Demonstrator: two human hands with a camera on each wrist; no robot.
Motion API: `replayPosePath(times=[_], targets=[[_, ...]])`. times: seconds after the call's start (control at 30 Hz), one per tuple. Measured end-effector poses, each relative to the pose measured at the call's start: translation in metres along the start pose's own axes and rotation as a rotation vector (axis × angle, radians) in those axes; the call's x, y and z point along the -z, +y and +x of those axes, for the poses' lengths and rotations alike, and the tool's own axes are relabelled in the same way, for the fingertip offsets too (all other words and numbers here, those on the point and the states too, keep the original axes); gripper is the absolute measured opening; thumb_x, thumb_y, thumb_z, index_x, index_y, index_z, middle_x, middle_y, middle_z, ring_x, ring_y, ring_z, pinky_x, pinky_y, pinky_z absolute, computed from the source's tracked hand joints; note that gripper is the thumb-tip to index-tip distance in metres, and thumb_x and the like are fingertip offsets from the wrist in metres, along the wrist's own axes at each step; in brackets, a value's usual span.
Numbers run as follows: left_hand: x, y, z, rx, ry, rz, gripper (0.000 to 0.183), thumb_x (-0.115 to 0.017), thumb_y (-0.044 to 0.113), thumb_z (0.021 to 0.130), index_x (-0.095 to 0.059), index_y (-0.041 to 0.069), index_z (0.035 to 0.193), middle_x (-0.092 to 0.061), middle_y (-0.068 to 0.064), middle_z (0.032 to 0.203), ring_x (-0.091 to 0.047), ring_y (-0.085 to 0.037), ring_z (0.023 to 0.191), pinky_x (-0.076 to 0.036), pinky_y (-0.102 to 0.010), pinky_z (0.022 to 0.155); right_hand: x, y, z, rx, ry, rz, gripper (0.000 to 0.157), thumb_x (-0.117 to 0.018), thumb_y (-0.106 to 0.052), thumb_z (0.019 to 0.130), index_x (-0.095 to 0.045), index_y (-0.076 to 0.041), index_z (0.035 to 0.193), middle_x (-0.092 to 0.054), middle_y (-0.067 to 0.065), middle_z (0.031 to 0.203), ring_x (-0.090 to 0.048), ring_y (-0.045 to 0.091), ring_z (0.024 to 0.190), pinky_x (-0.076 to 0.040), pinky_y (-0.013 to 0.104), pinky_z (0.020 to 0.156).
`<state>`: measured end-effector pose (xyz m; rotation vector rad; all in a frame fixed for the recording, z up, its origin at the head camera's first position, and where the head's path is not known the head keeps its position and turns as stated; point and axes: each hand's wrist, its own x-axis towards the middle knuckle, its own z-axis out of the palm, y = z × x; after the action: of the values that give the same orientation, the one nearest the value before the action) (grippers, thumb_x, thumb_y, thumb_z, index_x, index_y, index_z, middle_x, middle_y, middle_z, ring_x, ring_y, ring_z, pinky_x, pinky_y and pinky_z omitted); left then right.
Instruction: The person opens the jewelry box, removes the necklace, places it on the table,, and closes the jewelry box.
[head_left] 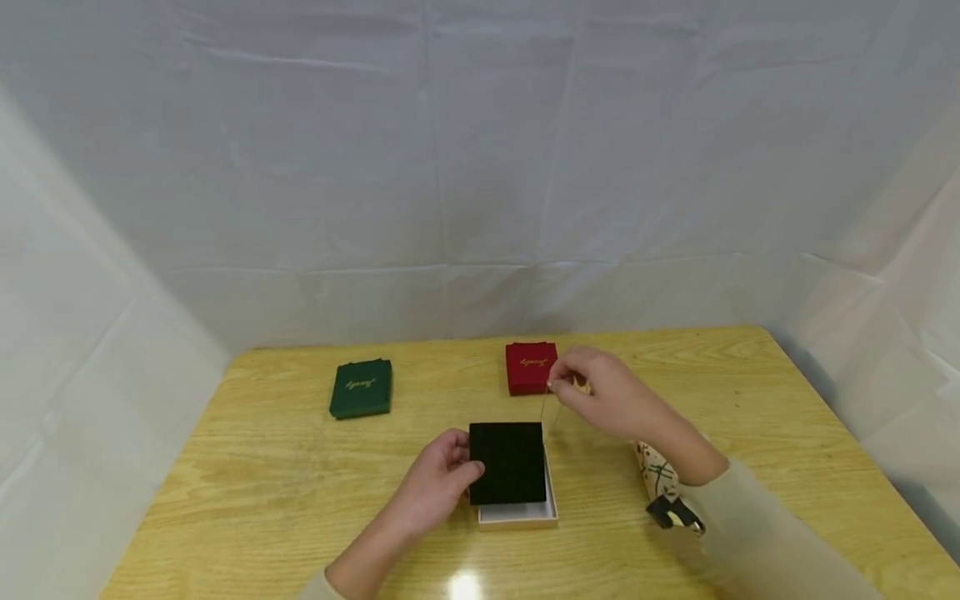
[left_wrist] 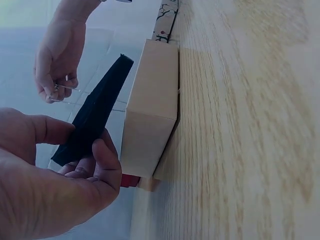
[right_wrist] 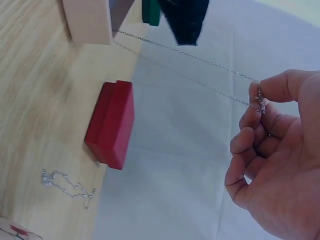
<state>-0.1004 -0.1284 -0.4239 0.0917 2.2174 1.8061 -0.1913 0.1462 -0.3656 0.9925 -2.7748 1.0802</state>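
Note:
My left hand grips a square black padded insert by its left side, thumb on top. The insert is tilted above a shallow open box with a pale inside; in the left wrist view the box's tan outer wall shows. Up and to the right, my right hand pinches one end of a fine silver chain necklace between thumb and forefinger. Two strands of it stretch toward the box and the insert, where their far end is hidden.
A red box with gold lettering lies behind the right hand's side, and a similar green box lies back left. Under the right forearm sits a patterned item with a dark strap. A second silver chain lies loose on the table.

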Motion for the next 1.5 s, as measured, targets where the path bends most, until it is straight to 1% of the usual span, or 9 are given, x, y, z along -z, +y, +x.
replayPosePath(times=[0.2,0.4,0.6,0.83,0.97,1.13,1.3,1.5], targets=[[0.000,0.001,-0.001,0.007,0.007,-0.002,0.037,-0.063,0.008,0.101,-0.052,-0.010,0.132,-0.067,-0.016,0.115,-0.058,-0.021,0.083,-0.053,-0.037,0.070,0.011,-0.009,-0.006,0.001,0.008,0.017,0.014,-0.058,-0.010,0.105,-0.072,-0.011,0.103,-0.065,-0.005,0.098,-0.056,0.017,0.091,-0.052,0.041,0.082],[-0.001,0.001,-0.001,0.007,0.011,-0.005,0.038,-0.064,0.007,0.101,-0.052,-0.010,0.132,-0.066,-0.017,0.116,-0.058,-0.021,0.084,-0.054,-0.037,0.071,0.021,-0.014,-0.011,0.035,0.043,0.032,0.016,-0.057,-0.012,0.107,-0.071,-0.015,0.101,-0.065,-0.005,0.097,-0.056,0.017,0.088,-0.051,0.039,0.079],[-0.001,0.000,0.001,0.024,0.011,-0.007,0.039,-0.064,0.008,0.101,-0.051,-0.010,0.133,-0.065,-0.017,0.115,-0.056,-0.022,0.083,-0.053,-0.039,0.072,0.033,-0.018,-0.015,0.053,0.078,0.023,0.014,-0.058,-0.011,0.107,-0.071,-0.013,0.103,-0.065,-0.004,0.099,-0.056,0.018,0.090,-0.052,0.040,0.080],[-0.002,-0.003,0.002,0.023,0.004,-0.015,0.038,-0.064,0.008,0.101,-0.051,-0.010,0.132,-0.066,-0.017,0.114,-0.058,-0.021,0.085,-0.053,-0.039,0.072,0.045,-0.022,-0.021,0.052,0.106,0.035,0.014,-0.058,-0.010,0.108,-0.071,-0.013,0.103,-0.066,-0.001,0.101,-0.058,0.015,0.092,-0.052,0.035,0.081],[-0.002,-0.003,0.002,0.019,0.000,-0.015,0.038,-0.064,0.008,0.101,-0.051,-0.010,0.132,-0.067,-0.017,0.114,-0.058,-0.020,0.086,-0.054,-0.038,0.072,0.051,-0.024,-0.024,0.070,0.128,0.040,0.014,-0.059,-0.009,0.108,-0.071,-0.014,0.102,-0.065,-0.002,0.099,-0.058,0.015,0.091,-0.051,0.033,0.080],[-0.001,-0.002,0.001,0.024,0.000,-0.008,0.039,-0.064,0.008,0.101,-0.051,-0.011,0.133,-0.067,-0.016,0.113,-0.058,-0.021,0.084,-0.053,-0.039,0.071,0.060,-0.023,-0.027,0.077,0.161,0.033,0.013,-0.059,-0.008,0.107,-0.069,-0.014,0.102,-0.063,-0.004,0.098,-0.058,0.015,0.089,-0.049,0.031,0.078],[-0.002,-0.001,0.000,0.024,0.001,-0.003,0.040,-0.064,0.008,0.101,-0.051,-0.011,0.133,-0.067,-0.016,0.113,-0.058,-0.021,0.084,-0.054,-0.039,0.072,0.068,-0.019,-0.031,0.074,0.187,0.004,0.013,-0.059,-0.006,0.107,-0.067,-0.014,0.101,-0.063,-0.001,0.096,-0.058,0.014,0.087,-0.049,0.029,0.077],[-0.002,-0.001,0.000,0.023,0.001,-0.004,0.038,-0.064,0.008,0.101,-0.052,-0.010,0.133,-0.067,-0.016,0.112,-0.058,-0.020,0.084,-0.054,-0.039,0.072,0.078,-0.007,-0.033,0.072,0.235,-0.044,0.013,-0.059,-0.006,0.107,-0.069,-0.013,0.102,-0.063,-0.002,0.094,-0.057,0.013,0.085,-0.046,0.027,0.076]])
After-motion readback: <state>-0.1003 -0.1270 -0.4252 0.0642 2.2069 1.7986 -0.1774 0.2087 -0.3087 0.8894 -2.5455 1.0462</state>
